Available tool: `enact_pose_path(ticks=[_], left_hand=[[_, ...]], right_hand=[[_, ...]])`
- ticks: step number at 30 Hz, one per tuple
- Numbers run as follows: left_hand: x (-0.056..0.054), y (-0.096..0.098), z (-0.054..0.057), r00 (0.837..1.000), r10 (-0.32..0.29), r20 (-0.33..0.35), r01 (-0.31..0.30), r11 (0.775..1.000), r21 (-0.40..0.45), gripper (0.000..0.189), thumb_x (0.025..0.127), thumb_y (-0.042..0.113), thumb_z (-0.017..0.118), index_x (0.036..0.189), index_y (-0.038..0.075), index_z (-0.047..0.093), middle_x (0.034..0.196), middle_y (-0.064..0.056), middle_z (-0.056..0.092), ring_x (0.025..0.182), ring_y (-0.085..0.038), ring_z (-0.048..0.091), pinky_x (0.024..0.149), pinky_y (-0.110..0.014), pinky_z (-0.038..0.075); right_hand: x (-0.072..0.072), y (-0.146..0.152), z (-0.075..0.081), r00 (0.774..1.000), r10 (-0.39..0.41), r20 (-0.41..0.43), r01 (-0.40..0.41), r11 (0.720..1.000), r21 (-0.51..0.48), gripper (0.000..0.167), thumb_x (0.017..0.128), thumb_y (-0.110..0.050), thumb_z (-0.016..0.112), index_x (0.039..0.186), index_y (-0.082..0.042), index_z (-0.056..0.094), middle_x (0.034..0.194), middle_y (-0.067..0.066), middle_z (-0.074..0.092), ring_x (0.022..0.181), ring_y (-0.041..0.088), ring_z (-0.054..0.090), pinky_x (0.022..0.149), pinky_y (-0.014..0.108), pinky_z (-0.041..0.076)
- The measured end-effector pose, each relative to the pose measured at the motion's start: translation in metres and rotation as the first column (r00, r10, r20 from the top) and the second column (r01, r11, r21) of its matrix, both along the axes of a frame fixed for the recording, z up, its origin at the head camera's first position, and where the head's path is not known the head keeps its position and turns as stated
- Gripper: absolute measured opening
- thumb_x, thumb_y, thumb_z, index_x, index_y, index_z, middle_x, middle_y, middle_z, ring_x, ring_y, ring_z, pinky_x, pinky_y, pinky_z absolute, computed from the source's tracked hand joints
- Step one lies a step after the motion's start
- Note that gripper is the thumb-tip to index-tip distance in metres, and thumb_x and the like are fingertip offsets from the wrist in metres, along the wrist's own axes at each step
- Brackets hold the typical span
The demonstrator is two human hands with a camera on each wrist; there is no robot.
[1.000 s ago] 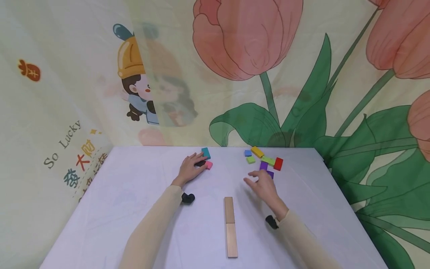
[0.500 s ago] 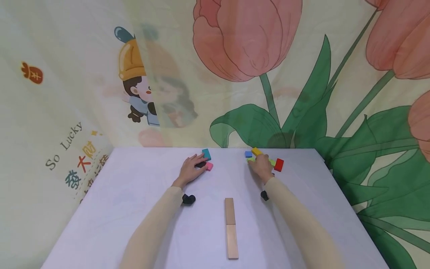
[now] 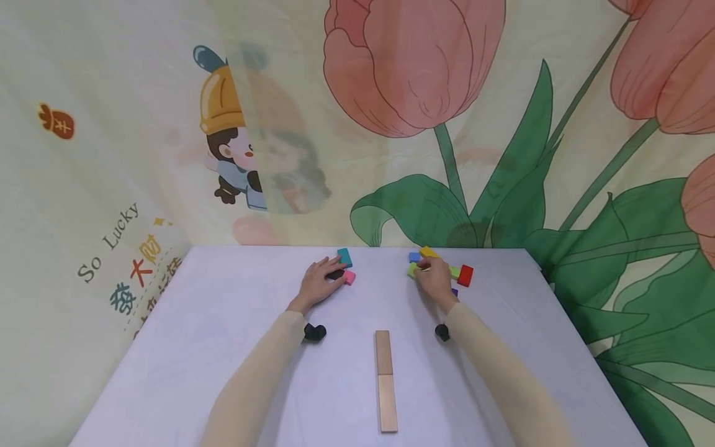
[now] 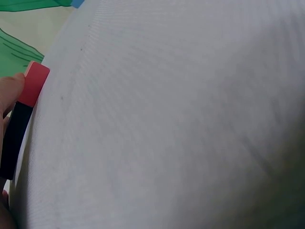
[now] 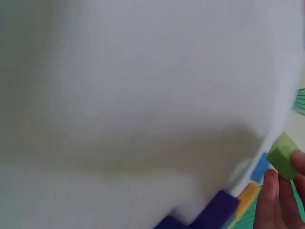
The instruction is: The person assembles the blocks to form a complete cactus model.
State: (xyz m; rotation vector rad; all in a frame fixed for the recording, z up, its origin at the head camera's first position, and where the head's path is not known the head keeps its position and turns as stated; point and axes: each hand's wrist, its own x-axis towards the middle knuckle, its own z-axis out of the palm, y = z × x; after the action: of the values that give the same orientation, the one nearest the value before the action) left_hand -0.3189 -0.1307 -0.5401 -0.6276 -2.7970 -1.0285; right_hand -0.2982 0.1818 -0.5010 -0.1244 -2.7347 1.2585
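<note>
Head and wrist views | right hand (image 3: 436, 279) pinches green block (image 5: 282, 156) | left hand (image 3: 318, 283), fingers extended, touches pink block (image 4: 36, 84)

On my feed, the tablecloth (image 4: 157, 105) looks like matt cloth with a fine weave. I see smooth bare wood on the pale blocks (image 3: 385, 385), a smooth, low-sheen coat on the green block (image 5: 281, 155), and soft matt fabric sleeves (image 3: 254, 372).

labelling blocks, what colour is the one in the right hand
The block is light green, seen best in the right wrist view.
</note>
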Motion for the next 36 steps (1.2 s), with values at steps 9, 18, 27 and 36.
enact_pose_path(ticks=[9,18,27,36], left_hand=[[0.000,-0.003,0.000,0.998,-0.030,-0.057,0.034,0.996,0.080,0.047,0.095,0.045,0.059,0.135,0.019,0.063,0.151,-0.005,0.046,0.142,-0.039,0.032,0.115,-0.063,0.012],[0.000,0.001,0.005,1.000,-0.001,0.015,0.001,1.000,-0.011,0.046,0.096,0.032,0.062,0.138,0.014,0.059,0.154,-0.006,0.041,0.145,-0.037,0.027,0.117,-0.060,0.010],[0.001,-0.001,0.001,0.999,-0.005,0.035,0.006,1.000,-0.018,0.047,0.094,0.034,0.064,0.137,0.016,0.060,0.154,-0.005,0.042,0.145,-0.036,0.028,0.118,-0.059,0.011],[0.002,0.000,0.005,1.000,-0.004,0.022,0.004,1.000,-0.012,0.046,0.094,0.033,0.064,0.137,0.015,0.061,0.153,-0.006,0.042,0.145,-0.036,0.028,0.117,-0.060,0.011]], right_hand=[[0.031,-0.013,0.015,0.962,0.209,0.175,-0.181,0.969,-0.166,0.018,0.087,-0.009,0.074,0.103,0.001,0.075,0.102,0.013,0.071,0.088,0.023,0.065,0.075,0.030,0.056],[0.054,-0.028,0.004,0.913,0.338,0.230,-0.297,0.935,-0.194,0.011,0.087,-0.005,0.073,0.097,-0.001,0.077,0.095,0.007,0.071,0.077,0.014,0.062,0.070,0.027,0.056],[0.061,-0.035,-0.009,0.888,0.404,0.217,-0.378,0.913,-0.154,0.009,0.088,-0.002,0.070,0.094,0.001,0.077,0.087,0.005,0.071,0.070,0.012,0.059,0.064,0.026,0.054],[0.062,-0.037,-0.007,0.871,0.455,0.185,-0.438,0.890,-0.126,0.009,0.088,-0.003,0.071,0.094,0.000,0.077,0.086,0.004,0.072,0.072,0.012,0.057,0.063,0.024,0.051]])
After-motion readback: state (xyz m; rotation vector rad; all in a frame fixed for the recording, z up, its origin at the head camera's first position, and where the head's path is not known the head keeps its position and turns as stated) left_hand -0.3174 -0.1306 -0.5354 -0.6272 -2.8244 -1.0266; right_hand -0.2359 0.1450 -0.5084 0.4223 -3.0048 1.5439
